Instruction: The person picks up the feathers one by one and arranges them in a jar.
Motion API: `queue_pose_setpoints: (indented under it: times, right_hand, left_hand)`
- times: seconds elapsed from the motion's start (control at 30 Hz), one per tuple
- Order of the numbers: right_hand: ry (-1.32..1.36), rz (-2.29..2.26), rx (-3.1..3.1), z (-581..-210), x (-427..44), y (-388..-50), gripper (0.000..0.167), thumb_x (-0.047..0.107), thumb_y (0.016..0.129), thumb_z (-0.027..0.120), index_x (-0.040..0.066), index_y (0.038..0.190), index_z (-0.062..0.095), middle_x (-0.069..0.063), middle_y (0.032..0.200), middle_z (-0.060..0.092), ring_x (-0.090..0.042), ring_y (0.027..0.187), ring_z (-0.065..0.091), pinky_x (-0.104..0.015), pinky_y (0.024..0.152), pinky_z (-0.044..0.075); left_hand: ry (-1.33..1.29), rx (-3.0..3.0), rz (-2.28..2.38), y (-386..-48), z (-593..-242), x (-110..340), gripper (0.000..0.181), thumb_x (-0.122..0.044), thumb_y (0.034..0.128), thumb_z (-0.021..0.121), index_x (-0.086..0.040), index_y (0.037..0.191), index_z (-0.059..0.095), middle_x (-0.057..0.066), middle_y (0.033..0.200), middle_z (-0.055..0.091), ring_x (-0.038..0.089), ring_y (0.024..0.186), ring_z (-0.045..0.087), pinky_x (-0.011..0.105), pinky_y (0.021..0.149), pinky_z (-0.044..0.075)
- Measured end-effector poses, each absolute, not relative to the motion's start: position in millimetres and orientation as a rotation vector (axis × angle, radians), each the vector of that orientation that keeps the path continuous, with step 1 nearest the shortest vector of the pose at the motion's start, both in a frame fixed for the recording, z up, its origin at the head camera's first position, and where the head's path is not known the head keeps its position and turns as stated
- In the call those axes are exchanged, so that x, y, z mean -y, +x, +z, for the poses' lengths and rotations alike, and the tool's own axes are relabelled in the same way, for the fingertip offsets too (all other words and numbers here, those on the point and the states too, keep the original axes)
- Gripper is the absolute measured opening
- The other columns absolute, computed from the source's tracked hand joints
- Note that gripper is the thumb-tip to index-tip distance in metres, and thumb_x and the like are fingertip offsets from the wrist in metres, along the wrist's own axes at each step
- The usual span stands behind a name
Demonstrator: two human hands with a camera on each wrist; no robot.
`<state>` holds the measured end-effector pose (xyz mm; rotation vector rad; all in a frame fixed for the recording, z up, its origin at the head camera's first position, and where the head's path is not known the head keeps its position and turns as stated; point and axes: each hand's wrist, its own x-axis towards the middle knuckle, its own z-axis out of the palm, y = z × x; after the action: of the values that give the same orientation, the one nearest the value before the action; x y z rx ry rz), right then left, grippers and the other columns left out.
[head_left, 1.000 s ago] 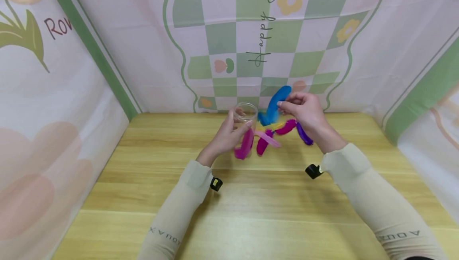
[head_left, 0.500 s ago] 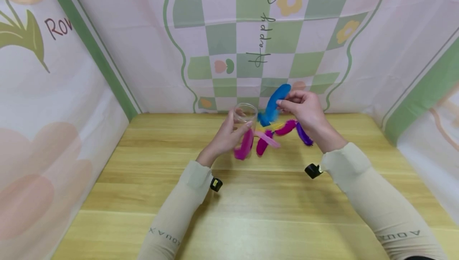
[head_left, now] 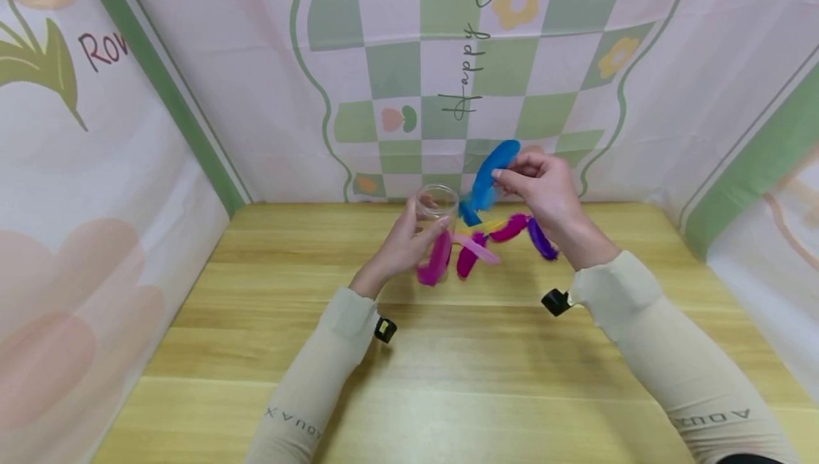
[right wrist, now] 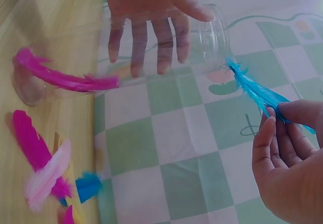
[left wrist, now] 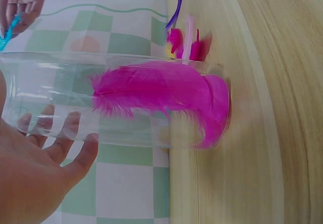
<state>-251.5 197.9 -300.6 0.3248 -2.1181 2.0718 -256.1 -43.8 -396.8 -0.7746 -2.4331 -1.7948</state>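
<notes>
My left hand (head_left: 409, 240) grips a clear jar (head_left: 438, 201) round its upper part, and the jar stands upright on the table. Inside it a magenta feather (left wrist: 156, 89) lies against the wall and bends at the bottom. With thumb and fingers my right hand (head_left: 544, 183) pinches a blue feather (head_left: 491, 173) above the table, to the right of the jar. In the right wrist view the blue feather's fluffy end (right wrist: 237, 75) is near the jar's mouth, outside it.
Right of the jar lie a pale pink feather (head_left: 476, 247), magenta feathers (head_left: 469, 258), a yellow feather (head_left: 491, 225), another blue feather (head_left: 469, 214) and a purple feather (head_left: 542, 240). A patterned cloth (head_left: 390, 73) hangs behind the wooden table (head_left: 422, 379).
My right hand has risen slightly with the blue feather, lifting it away from the blue feather on the table. The left hand and jar stay in place.
</notes>
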Motion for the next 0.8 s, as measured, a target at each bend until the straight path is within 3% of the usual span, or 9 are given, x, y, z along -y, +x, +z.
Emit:
queue_pose_setpoints:
  times: [0.2,0.53,0.8]
  right_hand:
    - [0.301,2.041,2.132,-296.8,-194.5,-249.5,0.022,0.015,0.091,0.080,-0.003,0.101,0.070,-0.003,0.086,0.073,-0.020,0.082,0.071,-0.025,0.070,0.059]
    - [0.372,2.067,2.028,-294.0,-187.1,-249.5,0.018,0.006,0.090,0.079,-0.005,0.100,0.070,-0.004,0.085,0.074,-0.018,0.078,0.071,-0.025,0.067,0.058]
    - [0.383,2.057,2.023,-290.8,-181.9,-249.8,0.018,0.007,0.090,0.079,-0.003,0.100,0.069,-0.005,0.087,0.074,-0.019,0.078,0.070,-0.026,0.068,0.059]
  left_hand:
    - [-0.770,2.439,-1.785,-255.7,-396.7,44.4,0.057,-0.040,0.1062,0.055,-0.014,0.150,0.029,0.007,0.143,0.044,0.025,0.131,0.050,0.046,0.110,0.045]
    - [-0.748,2.455,-1.802,-254.7,-397.0,43.7,0.062,-0.040,0.1062,0.055,-0.007,0.151,0.028,0.007,0.144,0.044,0.027,0.132,0.049,0.049,0.110,0.044]
    - [-0.752,2.443,-1.802,-255.3,-396.7,43.9,0.057,-0.040,0.1061,0.055,-0.011,0.149,0.030,0.008,0.144,0.044,0.025,0.132,0.049,0.049,0.111,0.042]
